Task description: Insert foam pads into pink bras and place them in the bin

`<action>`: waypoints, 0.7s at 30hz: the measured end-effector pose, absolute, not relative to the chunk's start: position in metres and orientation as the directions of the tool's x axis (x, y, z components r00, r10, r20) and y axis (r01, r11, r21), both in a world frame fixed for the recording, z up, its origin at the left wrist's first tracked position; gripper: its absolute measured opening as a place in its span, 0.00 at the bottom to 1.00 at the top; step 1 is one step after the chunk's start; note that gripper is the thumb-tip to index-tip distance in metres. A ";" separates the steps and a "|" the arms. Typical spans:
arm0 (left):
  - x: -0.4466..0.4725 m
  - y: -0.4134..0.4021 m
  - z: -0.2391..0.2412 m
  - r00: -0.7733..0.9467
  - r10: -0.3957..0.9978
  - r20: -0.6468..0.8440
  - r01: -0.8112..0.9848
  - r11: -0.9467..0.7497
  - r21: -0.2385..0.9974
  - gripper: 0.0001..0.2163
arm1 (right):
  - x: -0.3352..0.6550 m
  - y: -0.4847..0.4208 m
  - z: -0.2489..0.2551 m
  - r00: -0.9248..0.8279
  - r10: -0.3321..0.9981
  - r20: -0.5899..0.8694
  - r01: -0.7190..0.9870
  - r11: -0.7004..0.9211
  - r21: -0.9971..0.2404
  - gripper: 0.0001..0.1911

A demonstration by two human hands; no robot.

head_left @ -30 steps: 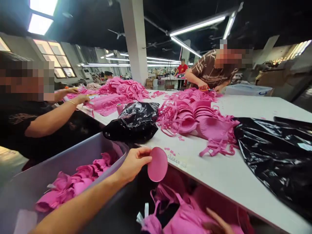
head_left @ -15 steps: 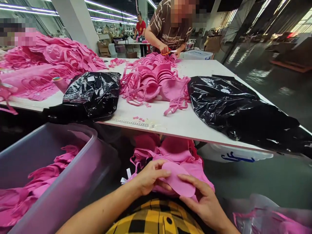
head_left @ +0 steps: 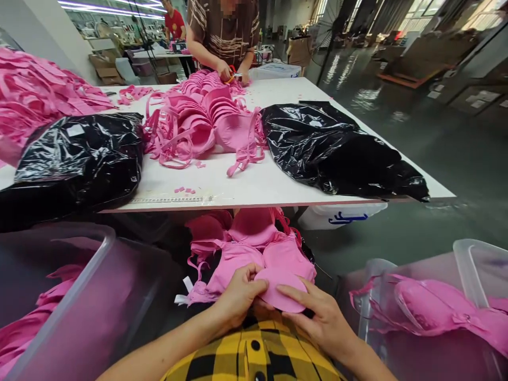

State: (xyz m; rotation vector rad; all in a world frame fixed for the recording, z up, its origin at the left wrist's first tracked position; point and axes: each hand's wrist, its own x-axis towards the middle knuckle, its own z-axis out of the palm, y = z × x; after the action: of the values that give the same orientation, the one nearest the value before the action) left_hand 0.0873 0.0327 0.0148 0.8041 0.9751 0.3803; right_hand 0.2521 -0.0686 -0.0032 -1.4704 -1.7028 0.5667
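Observation:
Between my two hands is a flat oval pink bra pad (head_left: 281, 290), held just above my lap. The fingers and thumb of my left hand (head_left: 240, 293) pinch its left edge. My right hand (head_left: 317, 309) grips the right side, thumb below and fingers over the top. Right behind the pad lies a pink bra (head_left: 242, 259) with its cups facing up and white tags at its left end. More pink bra cups (head_left: 254, 225) lie beyond it, partly under the table edge.
A white table (head_left: 234, 190) carries stacked pink bras (head_left: 198, 124) and two black plastic bags (head_left: 87, 159) (head_left: 333, 148). Clear bins with pink bras stand at left (head_left: 107, 243) and right (head_left: 462, 254). Across the table a co-worker (head_left: 222, 37) holds orange-handled scissors (head_left: 232, 76).
The view has swung right, bringing more of the right bin into sight. Both hands still hold the pad, which is now tilted flatter. The bra behind it shows more fully.

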 end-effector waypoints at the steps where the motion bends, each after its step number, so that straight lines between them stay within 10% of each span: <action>1: 0.088 0.032 0.014 0.541 0.591 -0.599 0.062 0.682 0.729 0.11 | 0.252 -0.072 -0.005 0.017 0.954 0.298 0.581 0.233 -0.780 0.14; 6: 0.090 0.030 0.025 0.672 0.377 -0.637 0.199 0.736 0.647 0.19 | 0.248 -0.080 -0.008 0.156 0.924 0.350 0.444 0.251 -0.860 0.08; 14: 0.095 0.026 0.031 0.691 0.494 -0.528 0.231 0.541 0.808 0.15 | 0.233 -0.072 -0.009 0.511 0.859 0.015 0.142 -0.067 -0.988 0.23; 21: 0.097 0.023 0.028 0.604 0.663 -0.442 0.380 0.249 0.891 0.11 | 0.237 -0.065 -0.007 0.379 0.906 -0.189 -0.044 -0.187 -0.981 0.13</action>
State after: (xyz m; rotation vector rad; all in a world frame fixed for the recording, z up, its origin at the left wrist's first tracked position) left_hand 0.0970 0.0230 0.0285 1.3647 0.9772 0.2422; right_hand 0.2365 -0.0648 -0.0070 -1.5024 -0.8106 1.0477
